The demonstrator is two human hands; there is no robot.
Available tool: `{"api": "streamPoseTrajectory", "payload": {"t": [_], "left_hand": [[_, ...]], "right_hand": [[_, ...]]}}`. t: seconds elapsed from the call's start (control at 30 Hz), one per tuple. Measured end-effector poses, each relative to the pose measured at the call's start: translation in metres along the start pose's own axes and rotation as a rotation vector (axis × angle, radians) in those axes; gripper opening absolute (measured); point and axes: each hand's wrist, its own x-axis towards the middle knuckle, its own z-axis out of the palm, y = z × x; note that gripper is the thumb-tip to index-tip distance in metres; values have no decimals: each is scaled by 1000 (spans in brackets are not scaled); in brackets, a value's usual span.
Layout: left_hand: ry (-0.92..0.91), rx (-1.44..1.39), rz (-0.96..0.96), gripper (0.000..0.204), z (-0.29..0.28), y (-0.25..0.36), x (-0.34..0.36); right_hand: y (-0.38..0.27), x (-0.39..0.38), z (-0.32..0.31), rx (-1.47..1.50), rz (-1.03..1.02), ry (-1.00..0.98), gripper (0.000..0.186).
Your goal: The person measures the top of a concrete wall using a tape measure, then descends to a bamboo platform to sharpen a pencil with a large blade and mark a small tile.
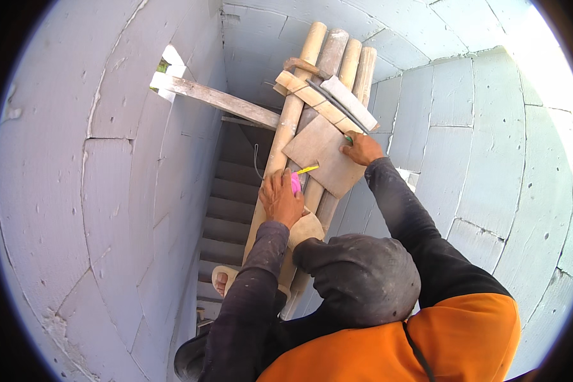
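My left hand point(282, 198) is closed around a pink tape measure point(296, 183). A short length of its yellow blade sticks out over the near left edge of a flat, brownish square tile point(325, 156). At the tile's far right edge, my right hand point(363, 149) is closed on a small green object point(348, 137), mostly hidden by the fingers. The tile lies across several round wooden poles point(291, 121). Beyond it rest a pale wooden strip point(318, 100) with dark lines across it and a grey-white long piece point(350, 102). A curved wooden handle point(305, 66) lies further off.
Pale block walls point(153, 159) close in on both sides. Dark stairs point(228, 200) descend below the poles on the left. A wooden plank point(219, 102) runs from a wall opening to the poles. My sandalled feet point(306, 229) are near the poles' lower part.
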Motion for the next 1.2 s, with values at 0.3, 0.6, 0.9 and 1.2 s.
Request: {"api": "streamPoseTrajectory", "payload": {"t": [0.3,0.6,0.9,1.2], "left_hand": [[357,-403,-37,73,6,-33,-19],[279,-528,-132,73,-1,-54,-20],[452,-248,-10,78,-36,-54,-20],[358,257,445,49,-245,49,42]], "right_hand": [[1,66,-39,220,-24,458,70],[15,129,-71,125,-26,31,84],[-10,61,-130,36,-98,414,50],[-113,-70,-168,-79,-633,280,57]]}}
